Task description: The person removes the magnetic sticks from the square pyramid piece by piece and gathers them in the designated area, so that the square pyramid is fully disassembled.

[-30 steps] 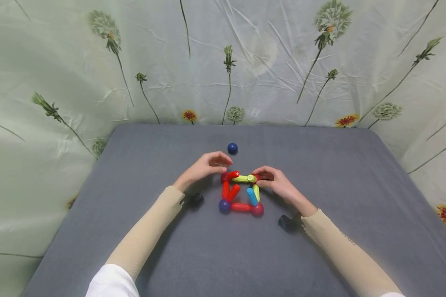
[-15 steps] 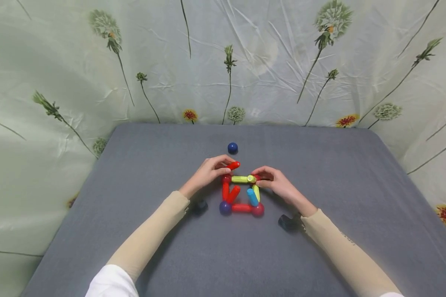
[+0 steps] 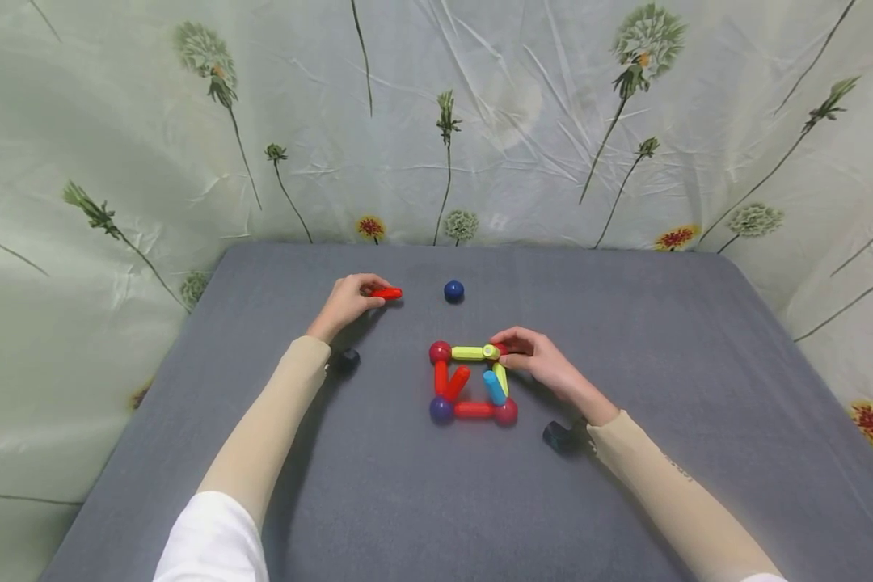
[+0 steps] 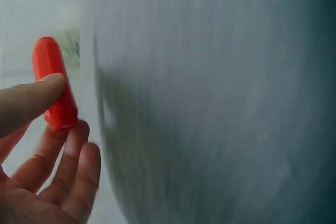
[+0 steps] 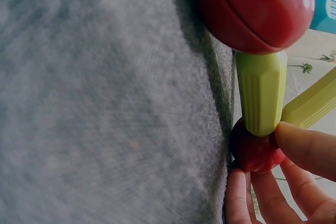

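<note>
My left hand pinches a red magnetic rod between thumb and fingers, left of the blue ball; the left wrist view shows the thumb across the red rod. My right hand holds the far right red ball of a square frame of rods and balls. Red balls and a dark blue ball form its other corners. Its sides are red rods and yellow-green rods. A red rod, a light blue rod and a yellow-green rod rise from corners.
A loose blue ball lies on the grey cloth-covered table beyond the frame. Behind the table hangs a flower-patterned curtain. Dark wrist devices sit by both wrists.
My left hand has taken the red rod off the far left red ball and carried it left and away from me. My right hand has stayed at the far right ball.
</note>
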Tool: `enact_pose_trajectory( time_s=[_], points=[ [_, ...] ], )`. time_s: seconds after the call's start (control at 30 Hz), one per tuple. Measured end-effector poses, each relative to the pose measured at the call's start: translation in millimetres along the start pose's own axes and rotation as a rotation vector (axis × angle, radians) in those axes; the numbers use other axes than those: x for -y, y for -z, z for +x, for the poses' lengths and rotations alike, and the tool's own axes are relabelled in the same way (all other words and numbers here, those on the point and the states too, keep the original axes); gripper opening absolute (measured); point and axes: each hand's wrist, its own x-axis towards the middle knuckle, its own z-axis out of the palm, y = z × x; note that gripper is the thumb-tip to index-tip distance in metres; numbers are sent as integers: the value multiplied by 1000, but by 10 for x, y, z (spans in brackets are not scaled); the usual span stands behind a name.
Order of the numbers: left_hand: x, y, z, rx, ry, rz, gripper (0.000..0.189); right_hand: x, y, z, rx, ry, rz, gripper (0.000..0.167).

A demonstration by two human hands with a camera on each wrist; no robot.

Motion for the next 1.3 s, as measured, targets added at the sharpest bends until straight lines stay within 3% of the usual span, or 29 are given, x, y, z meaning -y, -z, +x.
enact_pose_trajectory(
  time_s=[0.13,0.27,0.37,0.47,0.57,0.67,0.73,0.83,0.93,1.03,1.13,1.23,1.3],
  points=[
    [99,100,71,24,72,10,26,0,2,-1,0,-1,3,29],
    [132,126,116,43,95,0,29,-4,0,4,-3,-8,1,29],
    [115,128,116,23,73,7,31,-6,-6,9,-3,-9,-2,29],
    [15,107,66,-22,9,-21,32,-9,-7,11,-3,-8,-7,29],
    [-190,-3,-27,-21,-97,-150,32,-8,-6,10,-5,-15,-9,29],
    [-460,-219,-156,78,-193,-326,31,-9,1,11,-1,-20,-12,29],
    [-637,-388,-244,167,-219,-393,32,-7,1,12,0,-21,-9,29],
    [-861,-630,-343,256,-225,-387,33,-10,2,13,6,-7,-2,30],
    [-1007,-806,-385,288,-235,-316,31,-7,2,7,5,4,9,30],
    [-1063,-886,-394,284,-250,-264,22,-4,0,8,7,11,11,31],
    [-1037,-874,-389,246,-244,-235,10,-1,-5,10,6,6,3,31],
    [-972,-808,-380,201,-191,-269,10,-5,-3,17,1,-11,-3,31],
    [-917,-747,-373,181,-139,-350,12,-4,1,21,1,-22,-4,30]
  ],
)
